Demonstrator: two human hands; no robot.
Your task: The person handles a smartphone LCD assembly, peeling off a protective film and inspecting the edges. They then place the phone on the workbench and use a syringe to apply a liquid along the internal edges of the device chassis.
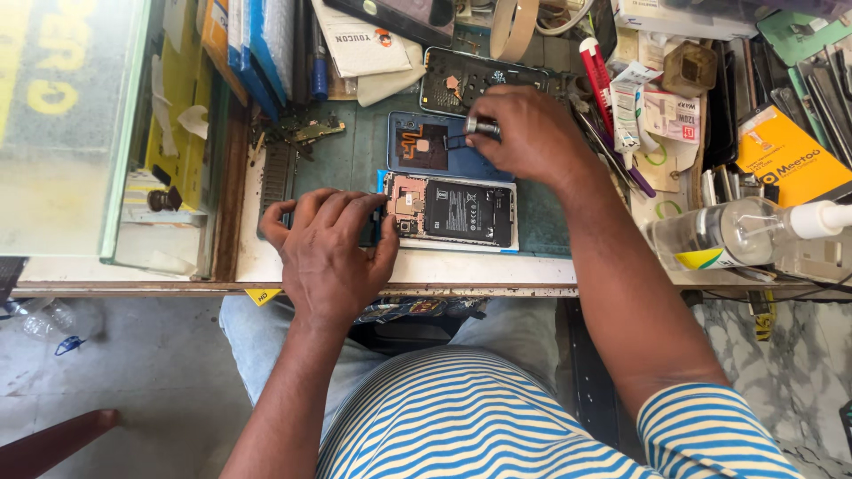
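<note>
Fingers of the left hand [333,253] are spread and bent, pressing down on the left end of an open phone [453,211]. The thumb sits at the phone's near corner. The phone lies flat on the bench [461,269], back off, with its black battery showing.

The right hand [532,133] is farther back, over a blue back cover [426,146]. Its fingers are curled tight around a small silver tool [481,127]. Only the tool's end pokes out, so I cannot tell what kind it is.

Another opened phone [470,78] lies behind the cover. A clear bottle [710,235] lies on its side at the right, near an orange card [785,155]. A red pen [596,75] and many small tools crowd the back right. Boxes stand at the back left beside a glass case [62,124].

Below the bench edge is a grey floor. The person's striped shirt hides their lap. The far tools are cut off at the top.
</note>
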